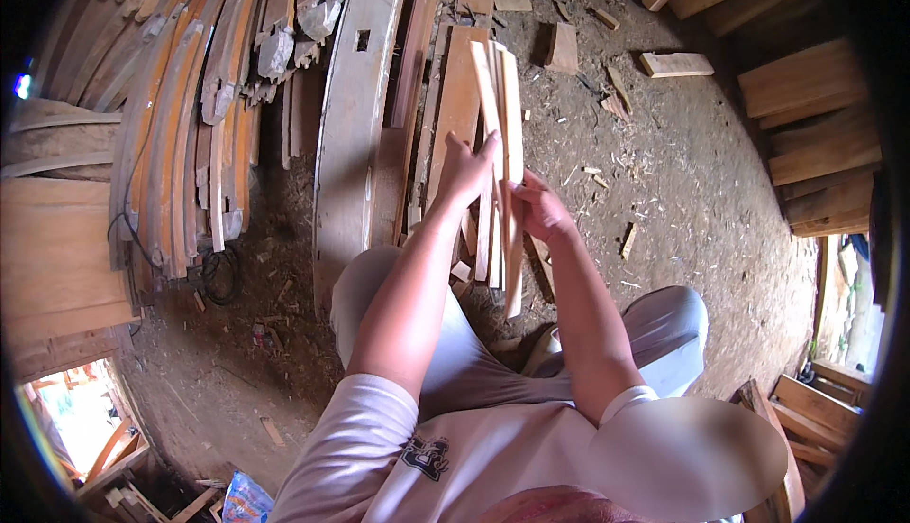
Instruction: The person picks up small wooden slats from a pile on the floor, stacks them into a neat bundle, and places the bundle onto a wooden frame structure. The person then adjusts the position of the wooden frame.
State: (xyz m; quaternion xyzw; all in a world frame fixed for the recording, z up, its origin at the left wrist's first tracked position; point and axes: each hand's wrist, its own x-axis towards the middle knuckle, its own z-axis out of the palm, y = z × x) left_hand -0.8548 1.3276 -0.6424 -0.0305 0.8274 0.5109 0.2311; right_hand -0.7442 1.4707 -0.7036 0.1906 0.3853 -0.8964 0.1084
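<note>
A few long, thin, pale wooden strips [511, 106] are held upright in front of me, roughly side by side, their far ends slightly fanned. My left hand [469, 172] grips them from the left, its thumb along the near face. A little lower, my right hand [540, 208] is closed on the strips from the right side. Most of the fingertips are hidden behind the wood. Beneath and left of the strips lies a brown board [459, 87], partly covered by my left hand.
A long pale plank [355, 115] with a square hole lies to the left. Farther left are stacked weathered timbers [180, 125] and a black cable [221, 276]. Wood offcuts [675, 65] and shavings litter the dirt floor [682, 163]. More boards [806, 82] stand at the right.
</note>
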